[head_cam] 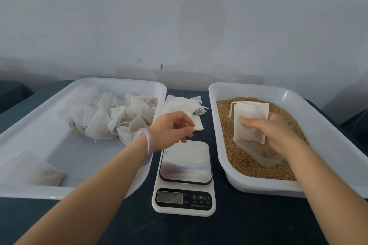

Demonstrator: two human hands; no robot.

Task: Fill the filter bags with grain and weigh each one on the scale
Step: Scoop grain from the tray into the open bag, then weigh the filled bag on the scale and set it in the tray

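Fingers (251,123) of the right hand (278,133) pinch a white paper drawstring filter bag (251,113) just above the brown grain (245,157) in the right-side white plastic tray (322,137); the left hand (171,127) hangs loosely curled, gripping nothing, over the far edge of the white digital scale (185,163), beside a loose stack of flat white bags (179,103).

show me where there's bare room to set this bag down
The scale platform is bare. So is the near floor of the left tray, between the pile of filled bags and the lone bag. Crowded: the grain tray and the stack of empty bags behind the scale.
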